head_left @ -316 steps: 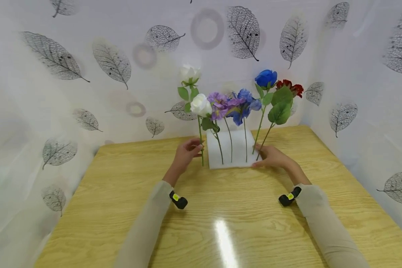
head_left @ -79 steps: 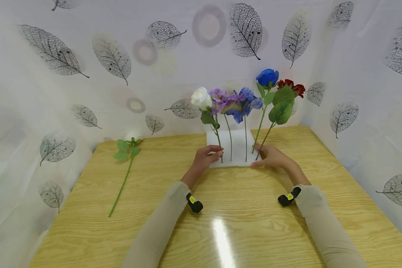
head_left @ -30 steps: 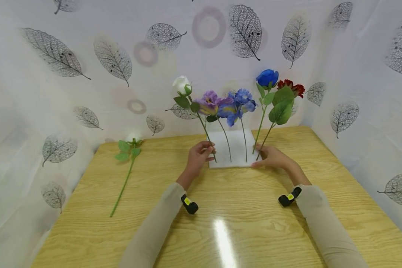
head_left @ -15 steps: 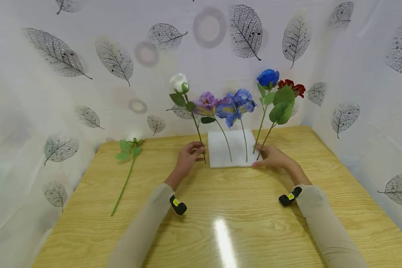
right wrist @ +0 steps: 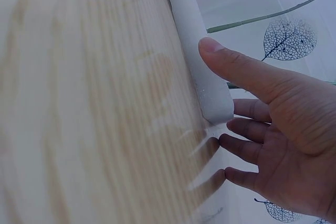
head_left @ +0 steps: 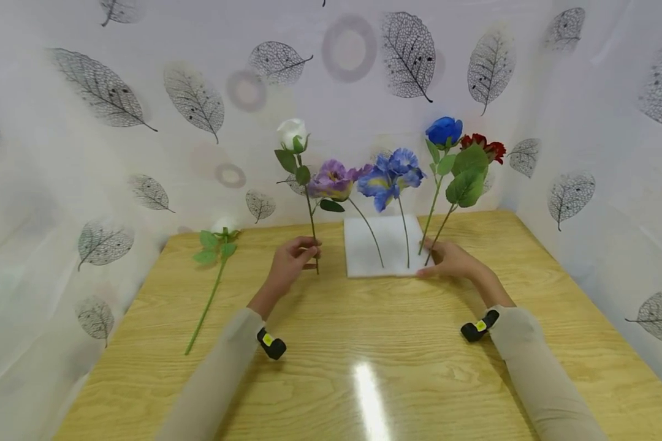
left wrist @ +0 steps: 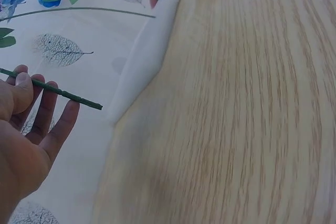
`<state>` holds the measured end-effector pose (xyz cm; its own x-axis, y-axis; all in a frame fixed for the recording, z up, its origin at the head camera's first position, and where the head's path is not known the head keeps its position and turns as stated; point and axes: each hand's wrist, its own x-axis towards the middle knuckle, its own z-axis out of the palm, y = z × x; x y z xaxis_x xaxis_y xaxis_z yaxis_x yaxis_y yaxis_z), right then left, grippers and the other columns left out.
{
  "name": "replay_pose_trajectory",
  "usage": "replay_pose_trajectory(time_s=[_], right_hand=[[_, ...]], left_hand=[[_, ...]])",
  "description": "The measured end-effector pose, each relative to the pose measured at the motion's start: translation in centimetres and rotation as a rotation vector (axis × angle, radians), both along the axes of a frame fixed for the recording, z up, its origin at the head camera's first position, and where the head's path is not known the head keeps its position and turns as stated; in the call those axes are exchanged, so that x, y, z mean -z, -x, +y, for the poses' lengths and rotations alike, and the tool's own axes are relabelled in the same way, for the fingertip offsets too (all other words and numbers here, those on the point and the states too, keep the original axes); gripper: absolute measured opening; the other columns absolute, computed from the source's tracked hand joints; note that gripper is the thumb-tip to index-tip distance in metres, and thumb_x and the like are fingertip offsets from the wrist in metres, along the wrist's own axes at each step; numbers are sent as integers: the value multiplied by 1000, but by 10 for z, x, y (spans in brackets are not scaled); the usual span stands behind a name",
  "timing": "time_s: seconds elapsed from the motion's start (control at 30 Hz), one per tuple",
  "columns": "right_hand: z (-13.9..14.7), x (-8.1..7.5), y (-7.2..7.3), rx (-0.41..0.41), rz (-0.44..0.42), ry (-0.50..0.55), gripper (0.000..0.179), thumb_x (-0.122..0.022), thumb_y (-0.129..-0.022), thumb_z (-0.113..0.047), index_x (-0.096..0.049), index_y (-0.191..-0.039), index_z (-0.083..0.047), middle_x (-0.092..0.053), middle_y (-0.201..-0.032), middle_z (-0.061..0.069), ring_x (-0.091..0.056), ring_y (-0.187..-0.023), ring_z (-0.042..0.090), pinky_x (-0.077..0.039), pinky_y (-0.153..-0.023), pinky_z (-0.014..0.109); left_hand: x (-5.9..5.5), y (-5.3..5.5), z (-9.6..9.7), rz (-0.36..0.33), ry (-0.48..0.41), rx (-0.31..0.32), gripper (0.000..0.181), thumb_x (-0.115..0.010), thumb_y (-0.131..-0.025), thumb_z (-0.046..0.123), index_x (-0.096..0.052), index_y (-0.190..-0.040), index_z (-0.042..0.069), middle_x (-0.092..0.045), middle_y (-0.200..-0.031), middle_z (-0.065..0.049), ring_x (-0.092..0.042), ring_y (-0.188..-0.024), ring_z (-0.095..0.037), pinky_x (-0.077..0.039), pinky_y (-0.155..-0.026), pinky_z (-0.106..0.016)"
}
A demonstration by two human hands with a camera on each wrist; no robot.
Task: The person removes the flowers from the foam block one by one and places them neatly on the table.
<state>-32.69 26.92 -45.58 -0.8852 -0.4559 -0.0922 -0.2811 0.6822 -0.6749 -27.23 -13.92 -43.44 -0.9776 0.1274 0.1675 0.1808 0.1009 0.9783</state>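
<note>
My left hand (head_left: 287, 263) pinches the lower stem of a white rose (head_left: 293, 135), held upright left of the white foam block (head_left: 361, 248). In the left wrist view, the cut end of the green stem (left wrist: 79, 99) sticks out past the fingers, apart from the foam. My right hand (head_left: 451, 260) grips the block's right end, thumb (right wrist: 236, 66) on the near side and fingertips around the corner. Standing in the foam are a purple flower (head_left: 331, 180) leaning left, a blue-and-yellow iris (head_left: 388, 174), a blue rose (head_left: 444, 130) and a red flower (head_left: 495, 150).
Another white rose lies on the wooden table (head_left: 331, 343) at the left, its stem (head_left: 208, 300) pointing toward the front. A pale sheet (head_left: 165, 153) printed with leaves hangs behind the table and along both sides.
Earlier, my left hand laid one white rose on the table. It then took the second white rose from the foam and moved it left; the purple flower now leans further left. The right hand stayed.
</note>
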Motion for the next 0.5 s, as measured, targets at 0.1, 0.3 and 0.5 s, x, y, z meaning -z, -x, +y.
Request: replay_pose_trajectory(time_s=[0.1,0.3,0.5], right_hand=[[0,1,0,3,-2,1,100,-84,-86,-35,-27,-154,12,-29,-160,29,-25,-150,49,-25,-123,61],[0,0,-1,10,-1,0,101,-85,-85,-36,-28,-154,11,-30,-160,29,-26,-149,49,-26,-122,62],[0,2,1,7,-1,2,101,-84,-85,-37,-28,-154,11,-29,-160,29,-25,-150,49,-26,-122,62]], left_hand=[[-2,-3,-9,2,34,-1,25,-58,-104,8,-66,-124,-4,-63,-123,-32,-69,-93,-9,-65,-81,-36],[-3,-6,-27,-9,75,-16,27,-59,-104,9,-66,-126,-4,-62,-126,-32,-69,-95,-11,-65,-80,-34],[1,-6,-38,-36,73,-34,28,-61,-103,10,-66,-126,-5,-64,-122,-30,-69,-91,-11,-65,-79,-37]])
